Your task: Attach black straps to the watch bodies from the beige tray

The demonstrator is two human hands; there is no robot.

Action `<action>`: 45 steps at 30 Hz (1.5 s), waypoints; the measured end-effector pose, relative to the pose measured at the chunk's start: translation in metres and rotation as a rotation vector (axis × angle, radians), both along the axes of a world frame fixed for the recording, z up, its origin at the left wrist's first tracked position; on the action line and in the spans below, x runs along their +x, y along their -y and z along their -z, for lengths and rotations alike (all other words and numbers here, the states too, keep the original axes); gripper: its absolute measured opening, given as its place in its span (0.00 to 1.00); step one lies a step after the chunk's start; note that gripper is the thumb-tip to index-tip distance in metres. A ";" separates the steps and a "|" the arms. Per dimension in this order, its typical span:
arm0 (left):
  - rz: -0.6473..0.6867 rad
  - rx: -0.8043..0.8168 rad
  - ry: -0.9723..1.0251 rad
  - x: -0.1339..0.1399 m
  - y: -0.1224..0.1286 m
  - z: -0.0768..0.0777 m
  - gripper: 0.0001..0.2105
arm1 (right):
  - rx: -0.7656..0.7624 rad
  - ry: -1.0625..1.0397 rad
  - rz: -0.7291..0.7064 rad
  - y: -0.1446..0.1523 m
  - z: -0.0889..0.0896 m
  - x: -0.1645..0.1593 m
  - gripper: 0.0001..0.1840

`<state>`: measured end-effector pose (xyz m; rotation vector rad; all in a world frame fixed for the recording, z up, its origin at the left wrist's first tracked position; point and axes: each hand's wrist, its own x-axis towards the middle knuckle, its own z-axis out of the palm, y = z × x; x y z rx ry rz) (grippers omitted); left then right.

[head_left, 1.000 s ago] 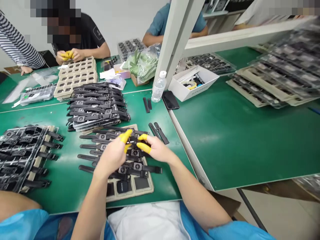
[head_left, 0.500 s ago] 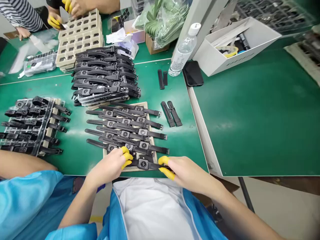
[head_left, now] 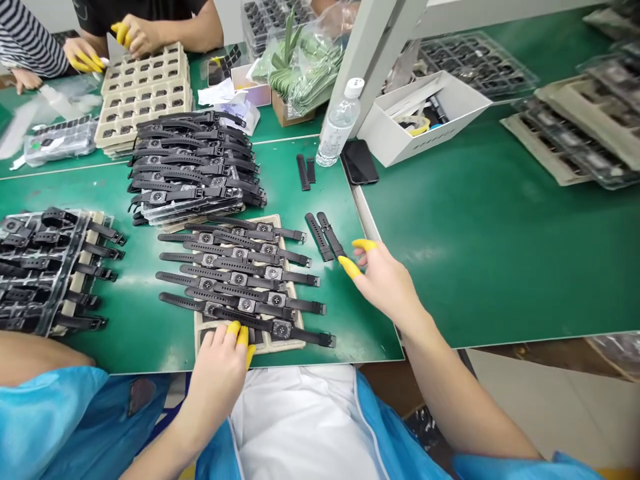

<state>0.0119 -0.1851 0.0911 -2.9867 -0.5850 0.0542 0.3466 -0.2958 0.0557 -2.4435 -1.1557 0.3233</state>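
Note:
Several black smartwatches [head_left: 277, 301] with straps lie face down in rows across a beige tray [head_left: 299, 293] in front of me. My left hand [head_left: 220, 363] is at the tray's front edge. Its fingers, in yellow finger cots, are bent together by a dark piece in a compartment; their tips are hidden. The nearest watch [head_left: 281, 329] lies just beyond it, strap stretched out to the right. My right hand [head_left: 385, 280] is over the table at the right, thumb and forefinger apart with nothing between them. Close to its fingertips lies a pair of loose black watch straps [head_left: 324, 237].
Behind the tray stands a stack of watch-filled trays [head_left: 195, 160]; another stack [head_left: 45, 267] is at the left. A water bottle [head_left: 341, 123], a phone [head_left: 360, 162] and a white box [head_left: 425, 120] stand beside a post. Co-workers' hands [head_left: 85, 57] are at the far left.
My right hand has let go of the front watch's strap and moved up and right to the loose straps. My left hand has shifted slightly left and down. The view has turned right.

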 end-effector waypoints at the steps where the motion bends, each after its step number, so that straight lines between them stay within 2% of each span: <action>1: -0.017 0.022 -0.057 0.002 0.005 0.001 0.09 | -0.047 0.008 0.033 -0.007 0.005 0.007 0.20; 3: -0.052 0.034 -0.155 0.010 0.011 0.001 0.08 | -0.121 0.005 0.034 -0.020 0.015 0.015 0.17; 6: -0.101 0.022 -0.213 0.019 0.015 0.003 0.06 | -0.132 -0.028 0.009 -0.029 0.027 0.021 0.10; 9: -0.107 0.002 -0.193 0.018 0.010 0.006 0.06 | -0.128 -0.143 0.033 -0.026 0.033 0.026 0.09; 11: -0.083 -0.090 -0.137 0.010 0.000 0.006 0.07 | -0.103 -0.198 0.068 -0.019 0.032 0.030 0.09; 13: -0.074 -0.304 -0.036 0.002 -0.014 -0.001 0.05 | 0.026 -0.186 0.117 -0.009 0.024 0.031 0.09; 17: -0.225 -0.866 0.311 0.007 -0.044 -0.027 0.07 | 0.507 -0.177 0.251 -0.006 -0.010 0.014 0.12; 19: -0.307 -1.055 0.539 0.028 -0.059 -0.035 0.07 | 0.680 -0.320 0.253 -0.020 -0.029 -0.004 0.13; 21: -0.321 -1.125 0.706 0.059 -0.074 -0.034 0.07 | 0.752 -0.589 0.150 -0.043 -0.044 -0.026 0.15; 24: -0.219 -1.049 0.751 0.104 -0.097 -0.019 0.12 | 0.652 -1.006 -0.065 -0.080 -0.049 -0.057 0.18; 27: -0.037 -0.889 0.726 0.127 -0.112 0.002 0.18 | 0.500 -1.266 -0.207 -0.103 -0.036 -0.076 0.22; 31: 0.099 -0.749 0.685 0.121 -0.115 0.022 0.24 | 0.429 -1.412 -0.254 -0.108 -0.015 -0.079 0.22; 34: 0.157 -0.676 0.625 0.108 -0.123 0.033 0.23 | 0.373 -1.448 -0.309 -0.105 -0.012 -0.074 0.21; 37: 0.170 -0.635 0.581 0.103 -0.141 0.046 0.27 | 0.347 -1.511 -0.297 -0.107 -0.014 -0.068 0.21; 40: 0.098 -0.631 0.509 0.105 -0.152 0.057 0.33 | 0.388 -1.589 -0.285 -0.110 -0.014 -0.063 0.20; 45: 0.023 -0.613 0.575 0.109 -0.142 0.053 0.34 | 0.432 -1.653 -0.314 -0.109 -0.012 -0.063 0.19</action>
